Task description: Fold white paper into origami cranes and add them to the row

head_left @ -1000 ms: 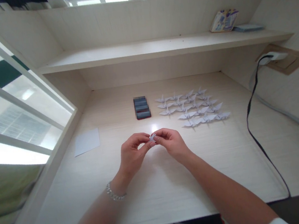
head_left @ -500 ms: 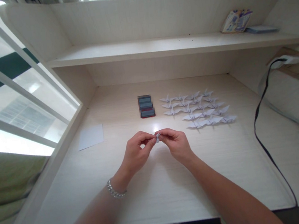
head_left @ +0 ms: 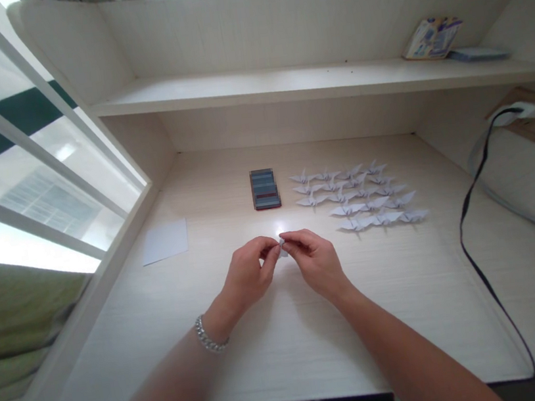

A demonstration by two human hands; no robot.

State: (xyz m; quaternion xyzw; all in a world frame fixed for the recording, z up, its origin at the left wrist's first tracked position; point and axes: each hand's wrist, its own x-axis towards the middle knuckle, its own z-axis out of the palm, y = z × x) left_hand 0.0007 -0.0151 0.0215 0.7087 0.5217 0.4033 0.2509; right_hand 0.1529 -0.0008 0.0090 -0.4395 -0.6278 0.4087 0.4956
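Observation:
Between my fingertips, above the middle of the desk, is a small piece of folded white paper [head_left: 282,250]. My left hand [head_left: 253,269] pinches it from the left, thumb and forefinger together. From the other side my right hand [head_left: 316,261] pinches it too, so most of the paper is hidden. Several white paper cranes [head_left: 358,206] stand in rows on the desk, to the right of and beyond my right hand. A sheet of white paper [head_left: 164,241] lies flat to the left, apart from my left hand.
A blurred-out phone-like rectangle [head_left: 265,189] lies beyond my hands. Along the desk's right side runs a black cable [head_left: 475,257] from a wall socket [head_left: 529,114]. A shelf [head_left: 252,90] spans the back, bearing a colourful packet [head_left: 433,39]. White bars [head_left: 30,137] stand on the left.
The view has shifted slightly, so the desk's things sit a little further right. My fingers have drawn closer together around the folded paper, and less of it shows.

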